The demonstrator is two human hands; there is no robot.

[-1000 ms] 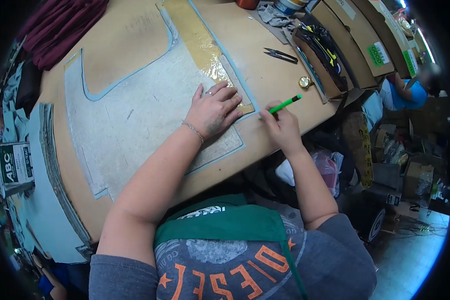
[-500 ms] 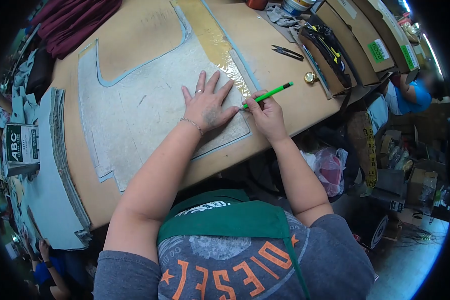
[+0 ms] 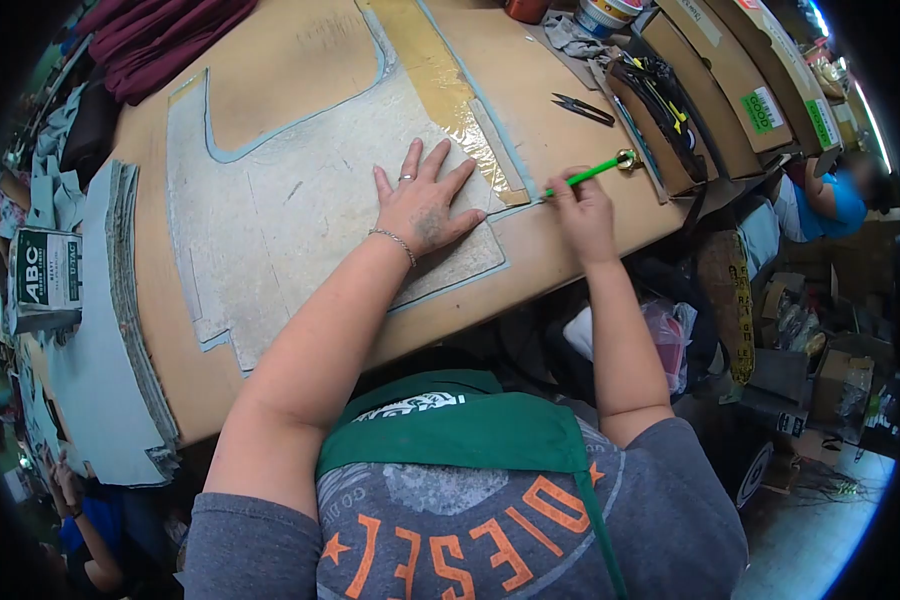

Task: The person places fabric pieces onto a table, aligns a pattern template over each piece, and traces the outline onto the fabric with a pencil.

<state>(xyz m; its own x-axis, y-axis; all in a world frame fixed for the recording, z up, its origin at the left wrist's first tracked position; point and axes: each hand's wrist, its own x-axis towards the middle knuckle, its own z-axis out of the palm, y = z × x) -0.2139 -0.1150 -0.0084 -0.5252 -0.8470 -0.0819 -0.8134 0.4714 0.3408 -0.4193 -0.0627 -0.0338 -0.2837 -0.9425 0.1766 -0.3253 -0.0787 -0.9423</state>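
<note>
My left hand [image 3: 425, 205] lies flat with spread fingers on a large grey-white pattern board [image 3: 300, 215]. Yellow tape [image 3: 435, 80] covers a strip along the board's right side. Light blue material [image 3: 510, 155] shows along the board's edges from underneath. Pinched in my right hand [image 3: 580, 205] is a green pencil [image 3: 595, 171], its tip low beside the board's right corner. Its other end overlaps a small gold-coloured object [image 3: 626, 159] in this view.
Black thread snips [image 3: 583, 109] lie beyond my right hand, near an open cardboard box of tools [image 3: 660, 120]. Stacked grey sheets [image 3: 105, 340] and an ABC can [image 3: 48, 275] stand at the left. Maroon cloth [image 3: 165, 45] is at the back left. Other people are at both sides.
My right hand and the pencil have moved right, away from my left hand and out past the board's corner. My left hand stays flat on the board since the previous frame.
</note>
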